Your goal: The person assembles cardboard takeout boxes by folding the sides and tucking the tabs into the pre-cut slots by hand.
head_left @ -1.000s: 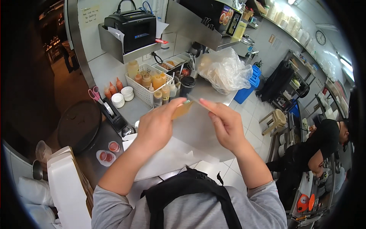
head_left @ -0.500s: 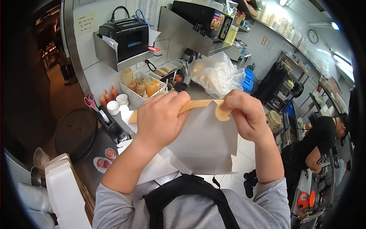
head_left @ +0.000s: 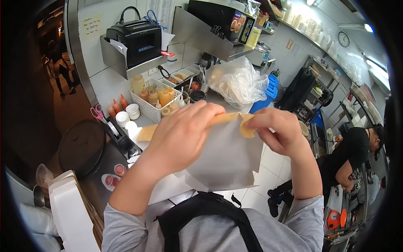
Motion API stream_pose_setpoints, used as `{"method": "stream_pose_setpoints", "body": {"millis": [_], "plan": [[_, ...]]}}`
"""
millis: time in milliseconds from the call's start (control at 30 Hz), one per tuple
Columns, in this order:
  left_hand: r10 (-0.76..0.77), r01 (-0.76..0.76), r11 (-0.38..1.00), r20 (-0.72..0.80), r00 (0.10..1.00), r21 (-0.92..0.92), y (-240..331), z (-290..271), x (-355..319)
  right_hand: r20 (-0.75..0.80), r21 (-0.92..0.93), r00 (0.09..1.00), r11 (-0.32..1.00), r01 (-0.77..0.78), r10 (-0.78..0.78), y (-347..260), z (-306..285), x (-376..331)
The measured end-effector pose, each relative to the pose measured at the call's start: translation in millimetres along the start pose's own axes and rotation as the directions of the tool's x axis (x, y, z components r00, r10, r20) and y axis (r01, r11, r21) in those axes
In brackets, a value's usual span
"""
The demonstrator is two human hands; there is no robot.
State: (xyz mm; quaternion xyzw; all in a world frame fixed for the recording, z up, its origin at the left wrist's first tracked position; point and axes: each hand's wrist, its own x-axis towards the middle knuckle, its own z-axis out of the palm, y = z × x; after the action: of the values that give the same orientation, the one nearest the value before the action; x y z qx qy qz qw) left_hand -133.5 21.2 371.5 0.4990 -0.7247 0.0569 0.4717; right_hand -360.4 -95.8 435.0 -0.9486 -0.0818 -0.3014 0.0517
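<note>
Left hand point(head_left: 182, 136) on tan strip point(head_left: 225, 118), right hand point(head_left: 280, 129) pinching curled end point(head_left: 246, 130)

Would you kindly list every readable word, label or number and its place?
Yellowish rectangular paper note: handwriting, left uncopied.
Black boxy printer: front marking too small.
White rectangular wall sheet: print too small.
Round white clock: numerals too small.
Colourful sticker on black appliance: blurred.

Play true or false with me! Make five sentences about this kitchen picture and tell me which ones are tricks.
1. The left hand and right hand both hold the tan strip. True.
2. The scissors have green handles. False: the scissors' handles are pink.
3. Squeeze bottles stand in the white basket. True.
4. The wall clock is square. False: the clock is round.
5. The big plastic bag is solid black. False: it is see-through.
</note>
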Motion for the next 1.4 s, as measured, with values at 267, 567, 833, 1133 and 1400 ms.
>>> {"method": "stream_pose_setpoints", "body": {"millis": [267, 567, 833, 1133, 1400], "plan": [[0.181, -0.019, 0.873, -0.286, 0.941, 0.488, 13.1, 27.8, 3.0, -0.395, 0.303, 0.854, 0.926, -0.226, 0.338, -18.4, 17.8, -15.6], [0.181, 0.013, 0.866, -0.34, 0.923, 0.499, 8.7, 33.1, 8.0, -0.169, -0.296, 0.985, 0.952, -0.08, 0.031, -32.5, 18.1, -2.8], [-0.019, 0.085, 0.873, -0.141, 0.99, 0.48, 27.3, 24.2, 1.8, -0.094, -0.398, 0.99, 0.908, -0.131, 0.102, -38.8, 16.7, 1.7], [-0.078, 0.132, 0.832, -0.122, 0.989, 0.538, 30.1, 36.6, 0.8, 0.108, -0.638, 0.987, 0.77, -0.025, 0.122, -48.9, 16.9, 9.2], [0.05, -0.002, 0.829, -0.07, 0.996, 0.56, 29.1, 35.1, 19.2, -0.088, -0.476, 0.992, 0.871, -0.122, 0.091, -40.7, 4.5, 20.7]]}}
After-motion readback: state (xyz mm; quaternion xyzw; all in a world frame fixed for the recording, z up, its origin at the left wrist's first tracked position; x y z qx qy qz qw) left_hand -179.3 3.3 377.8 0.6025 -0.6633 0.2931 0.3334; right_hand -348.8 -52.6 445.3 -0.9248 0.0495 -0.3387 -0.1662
